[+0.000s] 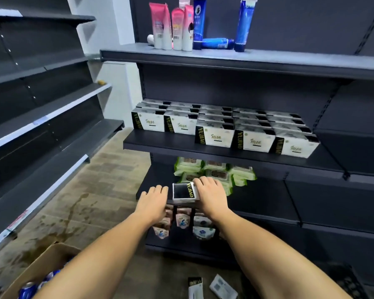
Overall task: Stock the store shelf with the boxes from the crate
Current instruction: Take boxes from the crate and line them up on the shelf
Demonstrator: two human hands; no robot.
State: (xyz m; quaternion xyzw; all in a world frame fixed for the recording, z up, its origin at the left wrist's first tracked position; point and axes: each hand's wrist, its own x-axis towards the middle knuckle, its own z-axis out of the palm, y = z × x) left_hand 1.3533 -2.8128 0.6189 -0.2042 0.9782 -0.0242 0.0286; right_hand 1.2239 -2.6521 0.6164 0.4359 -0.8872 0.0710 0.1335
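A black-and-white box (185, 192) sits at the front edge of the lower shelf (259, 197). The right hand (211, 194) lies on the box's right side with its fingers curled over the top. The left hand (153, 199) is just beside the box's left side, knuckles up; whether it grips anything cannot be told. Bare shelf runs off to the right. Green packs (216, 170) crowd close behind the box. Stocked boxes (225, 130) fill the middle shelf (160, 147) above, and pouches (183, 221) hang below. A cardboard crate (39, 264) stands on the floor at lower left.
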